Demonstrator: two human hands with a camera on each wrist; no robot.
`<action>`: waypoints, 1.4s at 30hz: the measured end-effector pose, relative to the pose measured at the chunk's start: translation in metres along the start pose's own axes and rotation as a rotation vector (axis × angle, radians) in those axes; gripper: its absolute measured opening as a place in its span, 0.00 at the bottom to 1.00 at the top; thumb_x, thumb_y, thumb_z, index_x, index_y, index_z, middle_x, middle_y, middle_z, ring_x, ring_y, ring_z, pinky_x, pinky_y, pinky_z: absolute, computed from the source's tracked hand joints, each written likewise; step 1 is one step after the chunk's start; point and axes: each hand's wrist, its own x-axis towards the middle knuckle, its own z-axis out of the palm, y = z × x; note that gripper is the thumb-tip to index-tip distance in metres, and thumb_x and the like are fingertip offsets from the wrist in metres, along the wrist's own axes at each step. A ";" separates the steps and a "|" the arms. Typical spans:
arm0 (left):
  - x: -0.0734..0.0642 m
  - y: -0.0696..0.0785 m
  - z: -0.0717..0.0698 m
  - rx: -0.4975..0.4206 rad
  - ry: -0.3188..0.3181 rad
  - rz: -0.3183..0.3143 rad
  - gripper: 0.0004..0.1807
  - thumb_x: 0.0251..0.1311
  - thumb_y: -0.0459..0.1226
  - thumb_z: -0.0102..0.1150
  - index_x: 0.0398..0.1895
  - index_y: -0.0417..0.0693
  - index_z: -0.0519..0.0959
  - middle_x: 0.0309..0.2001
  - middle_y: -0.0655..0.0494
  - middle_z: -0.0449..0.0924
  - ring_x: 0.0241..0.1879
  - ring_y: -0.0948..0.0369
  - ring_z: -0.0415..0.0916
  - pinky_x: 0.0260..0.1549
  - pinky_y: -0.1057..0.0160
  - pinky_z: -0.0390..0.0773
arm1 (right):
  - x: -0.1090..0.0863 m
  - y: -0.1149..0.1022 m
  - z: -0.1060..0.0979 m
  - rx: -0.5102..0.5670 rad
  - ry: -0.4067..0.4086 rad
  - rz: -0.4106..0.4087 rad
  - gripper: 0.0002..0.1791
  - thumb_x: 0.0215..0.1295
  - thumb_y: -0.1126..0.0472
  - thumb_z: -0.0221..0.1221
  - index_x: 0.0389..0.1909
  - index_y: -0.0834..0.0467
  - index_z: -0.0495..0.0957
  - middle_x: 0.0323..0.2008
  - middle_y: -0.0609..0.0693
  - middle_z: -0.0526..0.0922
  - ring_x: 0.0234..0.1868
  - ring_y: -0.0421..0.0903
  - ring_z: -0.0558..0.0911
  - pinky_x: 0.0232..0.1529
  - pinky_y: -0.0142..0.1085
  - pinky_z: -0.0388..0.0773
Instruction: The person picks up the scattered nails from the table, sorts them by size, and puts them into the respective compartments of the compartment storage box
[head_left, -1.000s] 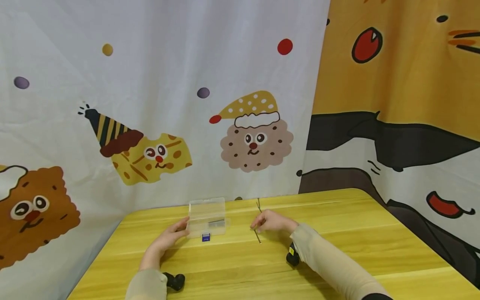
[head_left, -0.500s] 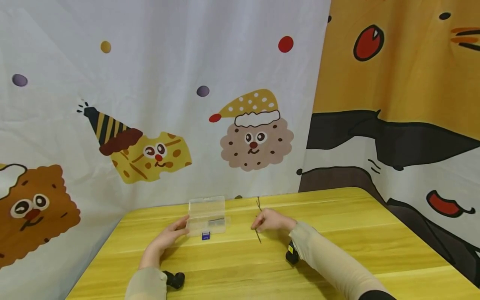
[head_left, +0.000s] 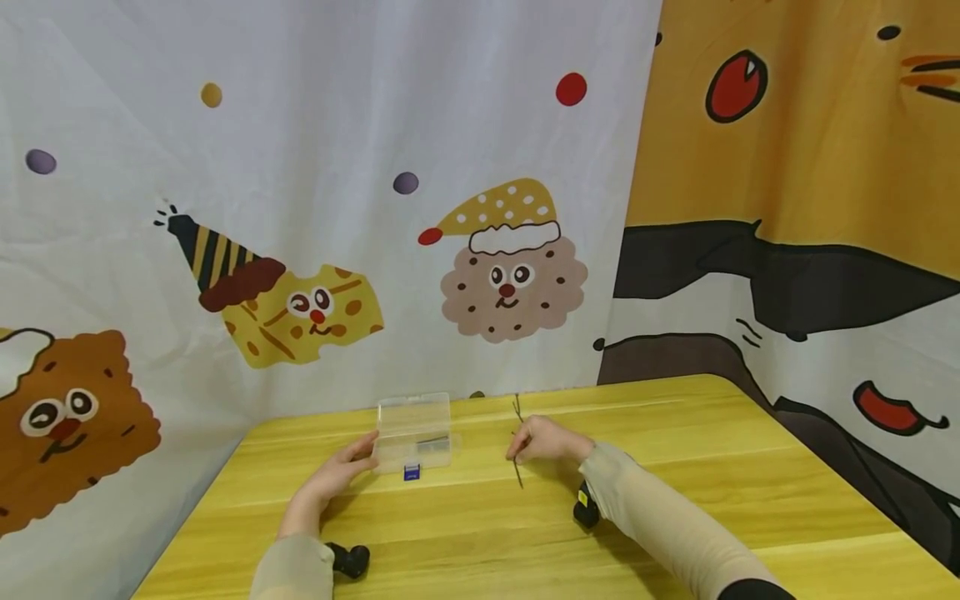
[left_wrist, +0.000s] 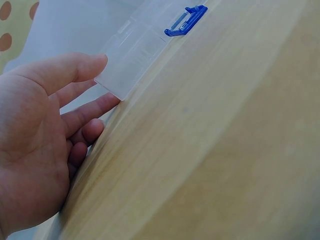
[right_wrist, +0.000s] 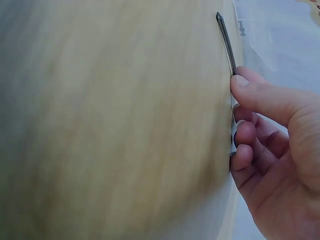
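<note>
A clear plastic box [head_left: 390,454] with its lid [head_left: 412,415] raised and a blue latch [head_left: 412,472] on its front stands left of centre on the table. My left hand [head_left: 337,471] touches the box's left end with thumb and fingertips; its thumb [left_wrist: 85,67] rests by the rim in the left wrist view. My right hand [head_left: 551,442] pinches a thin dark metal rod [right_wrist: 227,45] with a pointed tip, lying low against the table; my fingers hide its middle. Another thin dark piece [head_left: 432,441] lies in the box.
More thin dark pieces [head_left: 517,406] lie just beyond my right hand; how many is unclear. The wood-patterned table [head_left: 465,533] reaches back to a white printed curtain [head_left: 330,167]. Black wrist gear [head_left: 350,562] sits on the left forearm.
My right fingertips have shifted slightly right along with the thin dark rod. The left hand and the box have stayed in place.
</note>
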 end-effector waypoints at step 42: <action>-0.001 0.001 0.000 0.018 0.001 -0.005 0.35 0.68 0.40 0.56 0.75 0.45 0.57 0.70 0.32 0.56 0.69 0.38 0.53 0.63 0.37 0.56 | -0.002 -0.005 -0.003 -0.069 -0.037 0.007 0.04 0.64 0.67 0.62 0.34 0.61 0.85 0.31 0.43 0.83 0.30 0.36 0.75 0.36 0.32 0.75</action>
